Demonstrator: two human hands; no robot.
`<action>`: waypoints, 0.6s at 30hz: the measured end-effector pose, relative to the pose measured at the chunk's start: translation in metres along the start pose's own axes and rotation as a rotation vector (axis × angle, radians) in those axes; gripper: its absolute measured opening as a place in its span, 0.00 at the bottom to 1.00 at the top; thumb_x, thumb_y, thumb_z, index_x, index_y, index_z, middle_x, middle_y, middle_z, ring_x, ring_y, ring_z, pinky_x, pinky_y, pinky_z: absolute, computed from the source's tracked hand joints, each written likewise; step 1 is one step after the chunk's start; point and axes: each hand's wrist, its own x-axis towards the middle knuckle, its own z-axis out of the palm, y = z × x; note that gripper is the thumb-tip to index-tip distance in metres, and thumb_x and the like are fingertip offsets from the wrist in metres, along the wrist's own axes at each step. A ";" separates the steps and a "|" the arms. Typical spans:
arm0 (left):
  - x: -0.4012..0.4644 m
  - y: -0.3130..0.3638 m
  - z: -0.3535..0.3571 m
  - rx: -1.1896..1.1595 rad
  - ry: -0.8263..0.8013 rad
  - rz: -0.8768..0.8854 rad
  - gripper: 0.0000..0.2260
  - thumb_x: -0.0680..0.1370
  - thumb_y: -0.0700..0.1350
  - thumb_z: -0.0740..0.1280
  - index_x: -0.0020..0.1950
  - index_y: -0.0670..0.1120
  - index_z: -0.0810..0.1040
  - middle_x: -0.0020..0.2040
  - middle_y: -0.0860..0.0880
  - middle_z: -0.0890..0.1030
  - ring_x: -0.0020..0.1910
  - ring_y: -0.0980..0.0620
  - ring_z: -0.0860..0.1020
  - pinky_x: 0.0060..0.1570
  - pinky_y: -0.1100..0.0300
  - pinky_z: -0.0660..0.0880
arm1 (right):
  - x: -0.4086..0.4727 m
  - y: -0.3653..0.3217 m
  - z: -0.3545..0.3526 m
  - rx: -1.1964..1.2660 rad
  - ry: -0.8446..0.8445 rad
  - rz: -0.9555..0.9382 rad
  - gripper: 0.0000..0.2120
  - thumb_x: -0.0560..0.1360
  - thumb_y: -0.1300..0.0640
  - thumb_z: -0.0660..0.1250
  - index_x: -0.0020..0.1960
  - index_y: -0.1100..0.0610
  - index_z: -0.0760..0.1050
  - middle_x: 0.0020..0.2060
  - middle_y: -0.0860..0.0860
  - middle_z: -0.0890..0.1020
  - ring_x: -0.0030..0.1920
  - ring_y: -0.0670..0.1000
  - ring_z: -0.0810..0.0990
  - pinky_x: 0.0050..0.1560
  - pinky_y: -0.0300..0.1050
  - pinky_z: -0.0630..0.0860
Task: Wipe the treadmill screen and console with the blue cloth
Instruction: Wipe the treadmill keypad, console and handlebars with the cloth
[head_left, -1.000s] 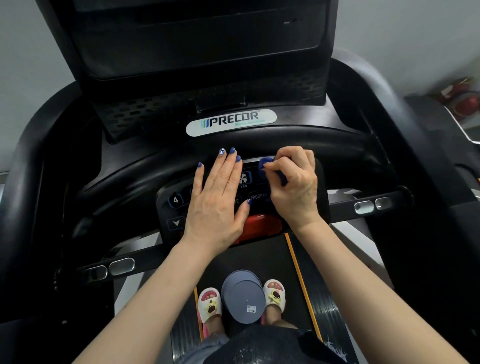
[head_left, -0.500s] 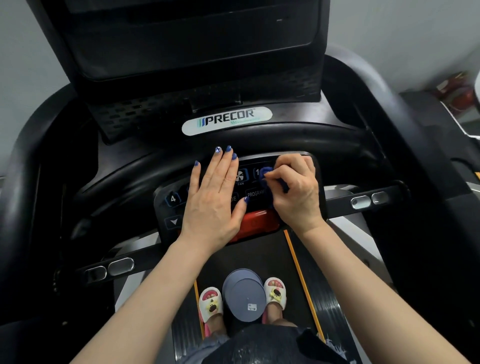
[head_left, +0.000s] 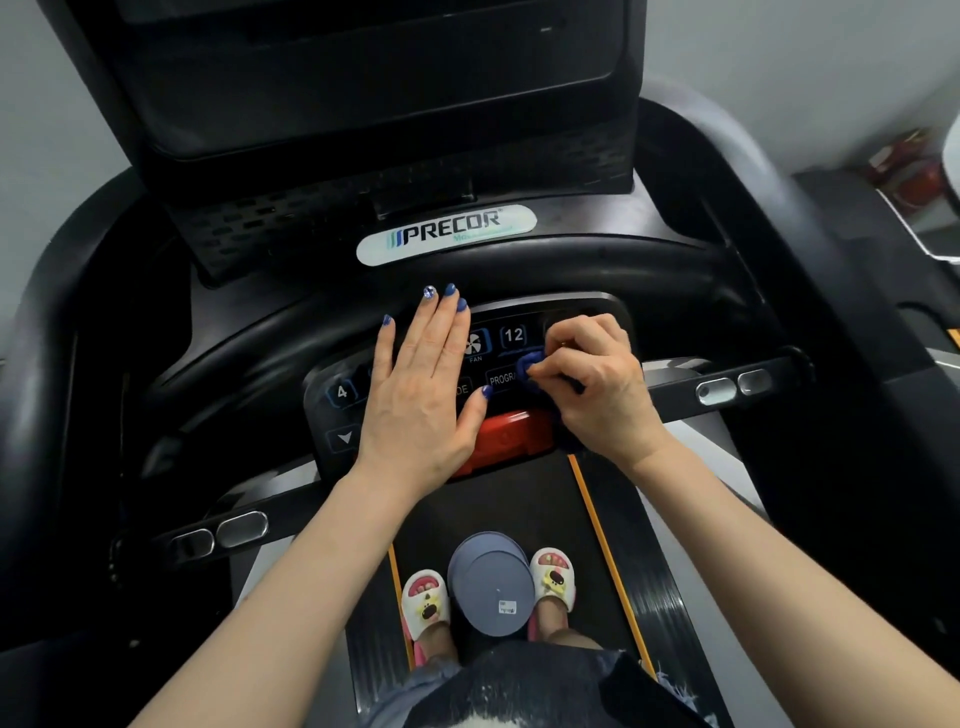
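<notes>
- Right hand (head_left: 597, 387): fingers curled, pinching a bunched dark blue cloth (head_left: 532, 364) against the black button console (head_left: 519, 335), just right of its "PROGRAM" key
- Left hand (head_left: 421, 395): flat, fingers straight and together, palm down on the console's left half
- Red stop bar (head_left: 511, 439): on the console's near edge, between the two wrists
- Dark treadmill screen (head_left: 363, 78): upright, beyond the console
- Round grey lid (head_left: 493, 587): below the console, between two cartoon slippers (head_left: 426, 603) on the belt

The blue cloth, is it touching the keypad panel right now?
Touching. The head view shows the right hand pinching the bunched blue cloth down onto the keypad panel, no gap visible.
</notes>
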 end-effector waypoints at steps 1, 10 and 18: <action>0.000 0.000 0.000 -0.001 0.001 -0.002 0.34 0.80 0.55 0.58 0.81 0.44 0.52 0.82 0.47 0.51 0.81 0.51 0.46 0.79 0.48 0.39 | -0.001 0.001 -0.001 0.009 0.012 0.019 0.05 0.71 0.61 0.73 0.37 0.59 0.81 0.42 0.53 0.80 0.46 0.53 0.73 0.44 0.58 0.73; 0.000 0.001 -0.002 -0.004 -0.005 -0.002 0.34 0.79 0.55 0.57 0.81 0.44 0.52 0.82 0.47 0.51 0.81 0.51 0.46 0.79 0.48 0.40 | -0.002 0.001 -0.002 0.014 -0.060 -0.015 0.05 0.71 0.63 0.74 0.36 0.59 0.82 0.43 0.53 0.80 0.46 0.54 0.73 0.45 0.56 0.72; 0.000 0.000 -0.003 -0.004 -0.014 -0.001 0.34 0.79 0.55 0.57 0.82 0.44 0.52 0.82 0.47 0.51 0.81 0.52 0.45 0.78 0.49 0.38 | -0.006 0.007 -0.004 0.006 -0.045 0.013 0.04 0.70 0.64 0.75 0.37 0.59 0.82 0.42 0.52 0.80 0.44 0.55 0.74 0.43 0.58 0.73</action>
